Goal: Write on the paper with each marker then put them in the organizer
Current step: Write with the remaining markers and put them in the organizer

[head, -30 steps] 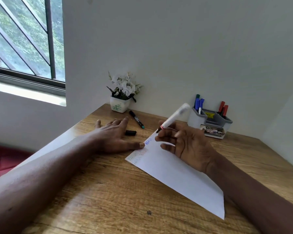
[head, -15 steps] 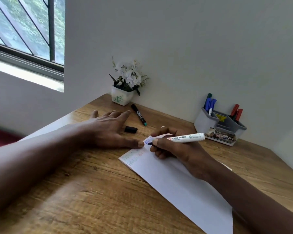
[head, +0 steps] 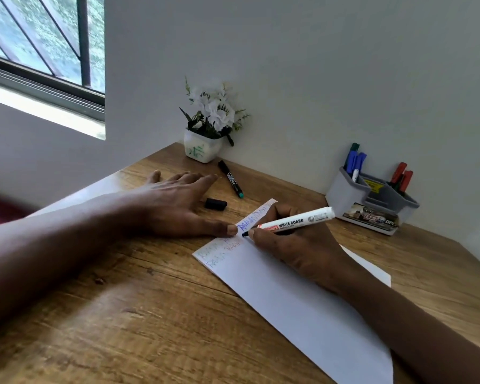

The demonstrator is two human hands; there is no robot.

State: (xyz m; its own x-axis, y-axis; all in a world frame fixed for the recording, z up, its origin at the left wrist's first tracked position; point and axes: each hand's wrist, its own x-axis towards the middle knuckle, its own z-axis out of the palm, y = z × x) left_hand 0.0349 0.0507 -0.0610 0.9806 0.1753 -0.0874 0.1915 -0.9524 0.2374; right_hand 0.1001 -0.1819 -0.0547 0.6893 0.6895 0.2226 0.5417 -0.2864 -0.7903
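A white sheet of paper [head: 297, 300] lies slanted on the wooden desk [head: 139, 322], with coloured scribbles near its far end. My right hand [head: 297, 245] grips a white whiteboard marker [head: 294, 221], its dark tip touching the paper beside blue writing. My left hand [head: 175, 206] lies flat on the desk, thumb tip pressing the paper's edge. A loose black cap [head: 215, 203] rests just past my left hand. A black marker with a teal end [head: 230, 179] lies beyond it. The grey organizer [head: 372, 200] at the back right holds blue, green and red markers.
A small white pot of white flowers [head: 205, 134] stands in the desk's far corner against the wall. A window [head: 39, 45] is at upper left. The desk's left edge runs under my left forearm.
My right hand lowered the white marker from a raised, tilted hold to lie nearly flat, with its tip on the paper. The left hand stayed pressing the paper. The view shifted down and closer.
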